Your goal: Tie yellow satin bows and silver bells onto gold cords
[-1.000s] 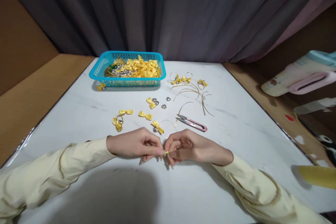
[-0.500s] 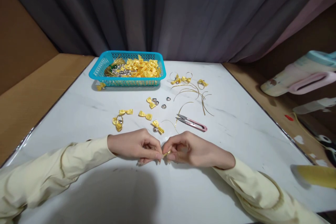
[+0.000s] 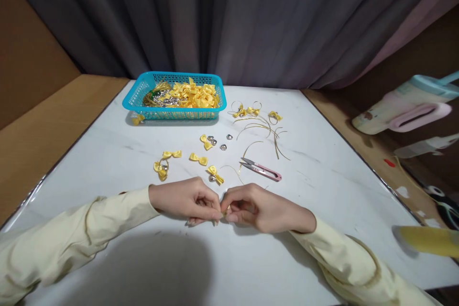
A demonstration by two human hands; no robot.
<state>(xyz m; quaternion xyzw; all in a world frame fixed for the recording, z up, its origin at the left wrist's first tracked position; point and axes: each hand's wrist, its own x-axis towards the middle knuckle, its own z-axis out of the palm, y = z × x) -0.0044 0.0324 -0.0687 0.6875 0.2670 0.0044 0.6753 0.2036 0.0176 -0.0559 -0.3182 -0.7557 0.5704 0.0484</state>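
Observation:
Fingertip to fingertip, my left hand [image 3: 193, 201] and my right hand [image 3: 260, 208] meet over the near middle of the table. Both are closed in a pinch on a small loop of gold wire [image 3: 228, 208], most of which the fingers hide. Just beyond them lies a yellow ribbon bow with a silver heart bead [image 3: 215, 175]. Pink-handled thread snips [image 3: 261, 169] rest past my right hand. More yellow bows [image 3: 198, 158] and loose silver heart beads [image 3: 223, 147] are spread farther back. A bow on a gold ring [image 3: 161, 169] sits beyond my left wrist.
A blue basket [image 3: 174, 114] at the back holds yellow bows, silver beads and a gold wire bundle. Cut gold wires [image 3: 254, 125] and several ringed bows [image 3: 275, 116] lie right of it. A tumbler with a pink handle [image 3: 398, 105] stands off the right edge.
The view has shifted slightly. My right hand has turned a little, and less of the gold wire shows between the fingertips. The things on the table lie as before.

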